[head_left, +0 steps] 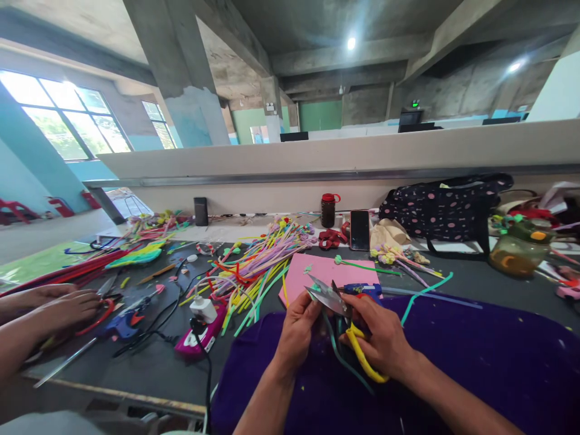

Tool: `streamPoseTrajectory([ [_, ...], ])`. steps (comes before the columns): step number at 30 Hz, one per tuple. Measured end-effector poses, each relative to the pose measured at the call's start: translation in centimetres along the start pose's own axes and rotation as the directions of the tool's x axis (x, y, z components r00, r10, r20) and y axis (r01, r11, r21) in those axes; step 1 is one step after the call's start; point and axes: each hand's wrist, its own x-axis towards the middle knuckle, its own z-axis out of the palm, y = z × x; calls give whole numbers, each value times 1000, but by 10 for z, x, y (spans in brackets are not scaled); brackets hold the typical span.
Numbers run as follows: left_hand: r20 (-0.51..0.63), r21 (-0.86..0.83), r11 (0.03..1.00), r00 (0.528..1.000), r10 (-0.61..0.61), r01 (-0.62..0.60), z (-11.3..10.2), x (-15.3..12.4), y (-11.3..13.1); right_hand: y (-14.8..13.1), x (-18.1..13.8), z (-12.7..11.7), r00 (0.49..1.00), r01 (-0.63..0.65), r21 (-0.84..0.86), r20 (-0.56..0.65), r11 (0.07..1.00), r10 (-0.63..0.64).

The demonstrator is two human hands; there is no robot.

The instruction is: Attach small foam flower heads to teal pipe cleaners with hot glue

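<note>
My right hand [383,338] is closed around the yellow handles of a pair of scissors [333,299], whose grey blades are parted and point up and left. My left hand [296,329] is pinched on a thin teal pipe cleaner [338,353] right at the blades; its loose end trails down between my hands. Both hands hover over a purple cloth [475,362]. Just behind them lie a pink sheet [317,272] and a blue glue gun [362,290].
A heap of coloured pipe cleaners [258,260] covers the table's middle. A pink power strip [199,335] with a white plug lies left of my hands. Another person's hands [49,308] rest at far left near a second glue gun [124,323]. A spotted bag [446,211], phone [359,229] and jar [328,209] stand at the back.
</note>
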Motion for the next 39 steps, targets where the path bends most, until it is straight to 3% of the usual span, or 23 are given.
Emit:
streamPoseTrajectory([
  [33, -27, 63, 998, 1000, -13, 15, -3, 2, -1, 11, -4, 7, 998, 61, -160, -12, 985, -64],
  [36, -26, 41, 999, 1000, -17, 18, -2, 2, 0, 10, -4, 6, 999, 47, -121, -14, 992, -49],
  [39, 7, -14, 1000, 1000, -9, 9, -3, 2, 4, 6, -2, 2, 999, -49, 23, -13, 999, 49],
])
